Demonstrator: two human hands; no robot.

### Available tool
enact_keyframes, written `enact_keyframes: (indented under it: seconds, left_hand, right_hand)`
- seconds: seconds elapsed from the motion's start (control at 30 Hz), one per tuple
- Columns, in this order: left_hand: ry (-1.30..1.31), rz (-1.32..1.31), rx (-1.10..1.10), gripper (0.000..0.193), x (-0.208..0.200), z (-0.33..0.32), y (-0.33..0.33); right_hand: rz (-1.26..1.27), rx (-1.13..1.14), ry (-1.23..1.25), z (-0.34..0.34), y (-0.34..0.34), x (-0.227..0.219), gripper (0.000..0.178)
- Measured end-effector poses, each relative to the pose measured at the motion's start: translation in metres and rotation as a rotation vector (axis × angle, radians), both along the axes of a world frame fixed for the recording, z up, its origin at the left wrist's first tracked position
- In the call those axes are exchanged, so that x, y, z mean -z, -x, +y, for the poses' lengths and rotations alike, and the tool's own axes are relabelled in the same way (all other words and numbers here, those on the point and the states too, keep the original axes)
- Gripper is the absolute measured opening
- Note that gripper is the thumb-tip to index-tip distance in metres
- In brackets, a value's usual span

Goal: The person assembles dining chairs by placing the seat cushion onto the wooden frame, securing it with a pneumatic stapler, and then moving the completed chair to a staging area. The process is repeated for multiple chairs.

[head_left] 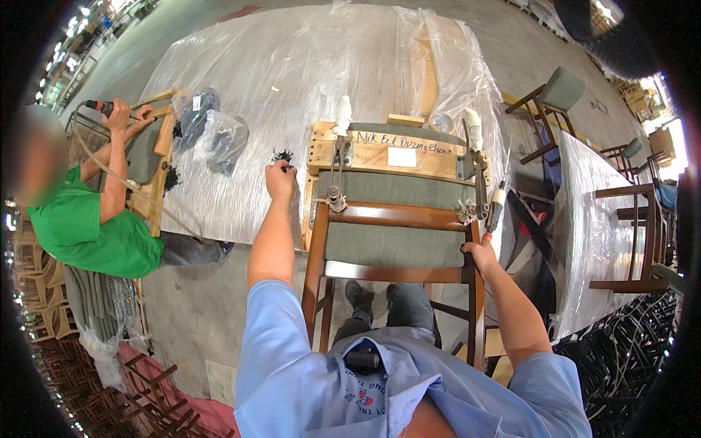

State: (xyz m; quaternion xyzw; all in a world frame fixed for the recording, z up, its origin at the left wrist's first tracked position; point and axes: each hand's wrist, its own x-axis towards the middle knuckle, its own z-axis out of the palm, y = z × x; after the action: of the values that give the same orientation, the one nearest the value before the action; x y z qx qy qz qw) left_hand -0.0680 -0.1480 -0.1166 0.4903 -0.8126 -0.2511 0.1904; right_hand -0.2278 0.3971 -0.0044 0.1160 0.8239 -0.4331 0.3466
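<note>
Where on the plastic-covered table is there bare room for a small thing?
Mostly free: beyond the left hand, between plastic bags and wooden frame; also on the bags' near side. Crowded: around the black pieces, white-handled clamps and chair.

The head view comes from the left of two fisheye cameras on the wearer's head, looking steeply down and forward over the brown chair (394, 271); the blue shirt (475, 376) sits nearest the lens, on the chair's near side; the wrapped table (241, 69) spreads beyond the chair, farther off; straight edges bend toward the dark rim
</note>
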Motion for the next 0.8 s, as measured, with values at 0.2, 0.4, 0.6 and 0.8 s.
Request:
enact_keyframes:
  seconds: [0.2,0.4,0.6,0.8]
  left_hand:
    - [-0.015,-0.092,-0.062,0.018,0.012,0.006,0.019]
    - [-0.252,0.276,-0.204,0.022,0.04,-0.027,-0.007]
    - [-1.235,1.286,-0.236,0.013,-0.01,-0.026,-0.053]
    - [-1.382,1.553,-0.23,0.016,-0.064,-0.003,-0.069]
  right_hand:
    - [-0.055,-0.038,-0.053,0.019,0.012,0.024,0.047]
    - [0.041,-0.047,-0.02,-0.001,0.01,0.015,0.032]
    - [0.644,0.294,0.051,0.013,0.009,0.017,0.047]
    - [0.626,0.016,-0.422,0.07,0.107,0.093,0.061]
